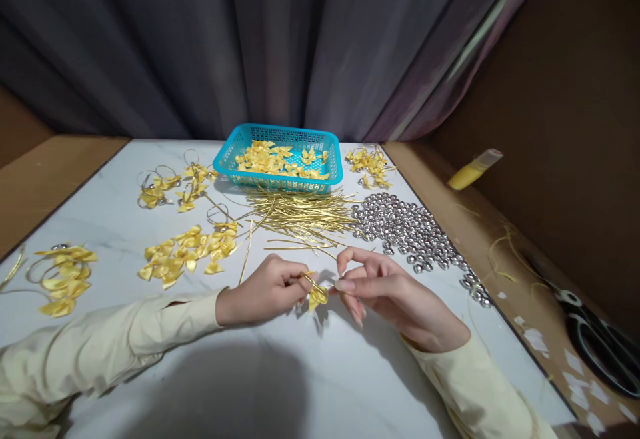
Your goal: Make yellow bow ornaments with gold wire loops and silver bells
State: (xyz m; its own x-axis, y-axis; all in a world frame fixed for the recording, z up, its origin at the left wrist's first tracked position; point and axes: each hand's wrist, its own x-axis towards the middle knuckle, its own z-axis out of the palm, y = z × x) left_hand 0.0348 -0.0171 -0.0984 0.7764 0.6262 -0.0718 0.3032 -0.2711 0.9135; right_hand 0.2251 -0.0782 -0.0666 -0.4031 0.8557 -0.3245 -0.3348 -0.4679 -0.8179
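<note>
Head view, bow: one yellow bow [319, 300] is held just above the near middle of the bench [250, 385], between both hands, probably so either can work on it.
Gold tie: this tie [314, 283] lies across the bow, seemingly trapped in the same pinch to stop it slipping.
Left hand: the left hand [277, 289] has its fingers narrowed on bow and tie, likely steadying them.
Right hand: the right hand [385, 285] curls beside the bow, thumb tip near it; I cannot tell whether its fingers grip anything thin.
Loose bows: a heap [170, 255] lies just beyond the left forearm, handy for that side.
Spare ties: a bundle [300, 215] fans out ahead of both hands, loose ends probably easy to pick.
Beads: silver beads [400, 222] spread beyond the right hand, within its likely reach.
Basket: the blue basket [277, 178] stands farther back, its walls keeping more bows together.
Scissors: these [597, 327] lie past the bench's right edge, apparently out of the way.
</note>
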